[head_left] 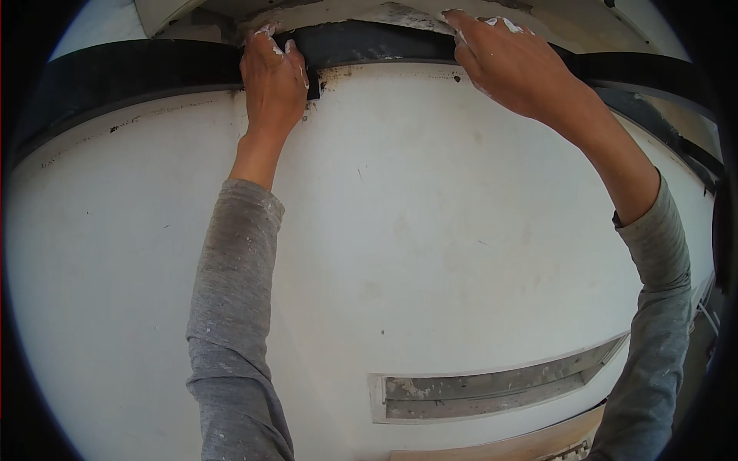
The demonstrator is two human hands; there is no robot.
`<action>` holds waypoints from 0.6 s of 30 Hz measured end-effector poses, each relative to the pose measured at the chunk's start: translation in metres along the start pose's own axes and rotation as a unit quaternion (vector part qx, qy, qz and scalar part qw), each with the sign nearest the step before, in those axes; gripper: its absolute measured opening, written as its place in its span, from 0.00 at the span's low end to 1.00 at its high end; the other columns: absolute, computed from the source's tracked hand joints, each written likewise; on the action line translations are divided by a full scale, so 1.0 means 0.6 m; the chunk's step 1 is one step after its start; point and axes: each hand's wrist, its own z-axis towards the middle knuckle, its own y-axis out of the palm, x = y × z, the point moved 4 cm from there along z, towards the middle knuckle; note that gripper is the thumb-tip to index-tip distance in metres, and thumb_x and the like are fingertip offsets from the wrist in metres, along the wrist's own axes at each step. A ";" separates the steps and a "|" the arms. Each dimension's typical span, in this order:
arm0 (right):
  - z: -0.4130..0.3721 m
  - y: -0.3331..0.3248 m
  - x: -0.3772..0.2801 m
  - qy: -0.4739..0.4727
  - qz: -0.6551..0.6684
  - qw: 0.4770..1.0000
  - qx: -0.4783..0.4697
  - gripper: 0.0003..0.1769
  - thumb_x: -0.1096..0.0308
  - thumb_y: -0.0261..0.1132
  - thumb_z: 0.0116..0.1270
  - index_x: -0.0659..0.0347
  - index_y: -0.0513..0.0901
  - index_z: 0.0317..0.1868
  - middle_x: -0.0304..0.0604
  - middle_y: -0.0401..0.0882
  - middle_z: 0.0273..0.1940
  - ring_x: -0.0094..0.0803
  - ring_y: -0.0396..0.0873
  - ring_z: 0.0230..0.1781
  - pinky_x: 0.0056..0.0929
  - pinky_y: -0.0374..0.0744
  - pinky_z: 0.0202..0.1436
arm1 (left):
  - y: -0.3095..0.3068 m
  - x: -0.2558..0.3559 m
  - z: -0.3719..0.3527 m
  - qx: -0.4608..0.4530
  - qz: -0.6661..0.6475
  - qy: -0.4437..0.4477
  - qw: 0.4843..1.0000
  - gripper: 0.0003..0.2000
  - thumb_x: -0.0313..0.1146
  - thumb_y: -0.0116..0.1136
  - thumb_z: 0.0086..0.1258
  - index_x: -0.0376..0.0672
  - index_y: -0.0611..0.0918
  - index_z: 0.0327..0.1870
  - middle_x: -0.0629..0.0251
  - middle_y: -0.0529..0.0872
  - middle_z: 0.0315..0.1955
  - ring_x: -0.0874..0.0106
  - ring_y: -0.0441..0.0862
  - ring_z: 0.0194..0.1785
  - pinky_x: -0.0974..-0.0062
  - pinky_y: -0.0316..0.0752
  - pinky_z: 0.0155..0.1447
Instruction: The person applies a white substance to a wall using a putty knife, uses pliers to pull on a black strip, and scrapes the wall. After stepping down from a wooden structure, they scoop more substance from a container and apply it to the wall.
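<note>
Black band (369, 44), one: curved, running along the upper edge of a white panel (430, 200).
Left hand (275, 84), one: over the black band, fingers partly curled — whether they hold anything cannot be told.
Right hand (503, 61), one: across the band farther right, fingers bent, tips just above it; any hold hidden.
White paste (510, 26): smeared on both hands' fingers, at the band.
Pale, stained surface (338, 13): directly above the band.
Rectangular recess (492, 384), one: in the panel — well below the band.
</note>
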 end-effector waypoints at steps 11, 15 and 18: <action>0.040 -0.016 -0.017 -0.014 0.034 0.999 -0.037 0.11 0.69 0.55 0.72 0.64 0.80 0.48 0.53 0.84 0.36 0.48 0.84 0.35 0.43 0.81 0.41 | 0.007 -0.010 -0.005 -0.017 0.005 0.003 1.000 0.15 0.26 0.52 0.73 0.30 0.65 0.54 0.49 0.74 0.44 0.53 0.75 0.50 0.56 0.65 0.60; 0.013 -0.084 -0.026 0.006 0.062 0.990 -0.125 0.10 0.73 0.54 0.69 0.71 0.79 0.40 0.59 0.81 0.27 0.50 0.84 0.29 0.44 0.80 0.30 | 0.004 -0.002 0.002 -0.004 -0.001 -0.007 1.000 0.15 0.26 0.52 0.73 0.30 0.65 0.55 0.49 0.73 0.43 0.54 0.74 0.49 0.55 0.65 0.60; 0.038 -0.051 -0.028 0.000 0.063 0.992 -0.111 0.11 0.72 0.53 0.71 0.71 0.79 0.41 0.59 0.82 0.28 0.50 0.84 0.28 0.45 0.80 0.31 | 0.002 0.001 -0.005 0.021 0.001 0.000 1.000 0.15 0.26 0.52 0.72 0.30 0.65 0.54 0.50 0.74 0.42 0.54 0.74 0.48 0.54 0.65 0.61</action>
